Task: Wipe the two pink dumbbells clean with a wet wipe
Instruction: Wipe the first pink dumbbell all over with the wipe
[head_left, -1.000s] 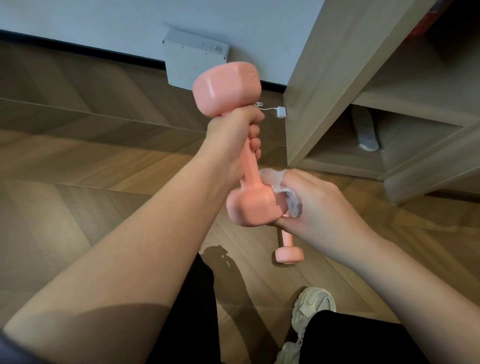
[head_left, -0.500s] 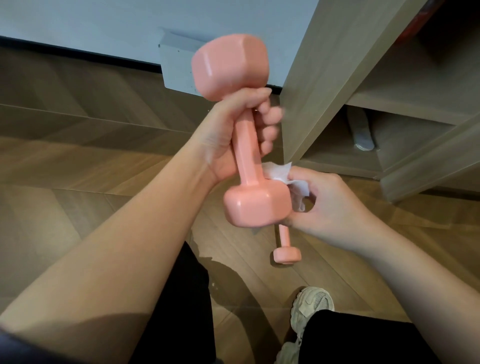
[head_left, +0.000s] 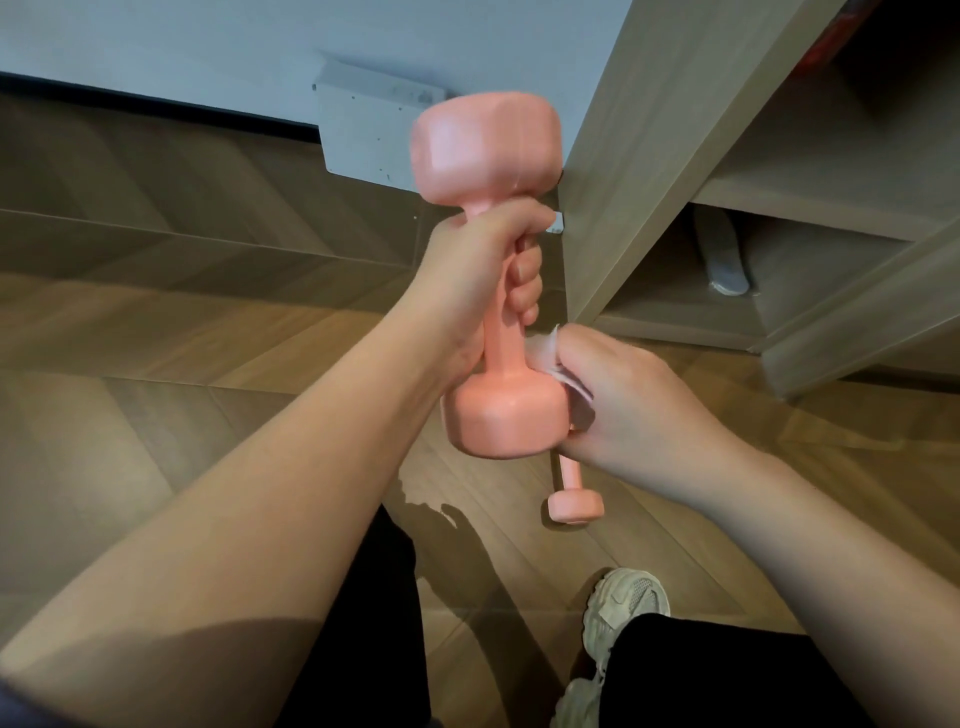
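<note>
My left hand (head_left: 483, 270) grips the handle of a pink dumbbell (head_left: 504, 410), held upright in the air with one head up by the wall and the other down in front of me. My right hand (head_left: 639, 400) holds a white wet wipe (head_left: 563, 371) against the right side of the lower head, where the handle meets it. The second pink dumbbell (head_left: 574, 501) lies on the wooden floor below, its upper half hidden behind my right hand.
A wooden shelf unit (head_left: 649, 156) stands at the right, close to the raised dumbbell; a grey slipper (head_left: 724, 260) lies in its bottom compartment. A white box (head_left: 363, 130) sits against the wall. My shoe (head_left: 618, 608) and black trouser legs are at the bottom.
My left hand's fingers, loosened half a second ago, have closed round the handle again. The dumbbell has turned slightly, and the wipe has shifted along the lower head's right side.
</note>
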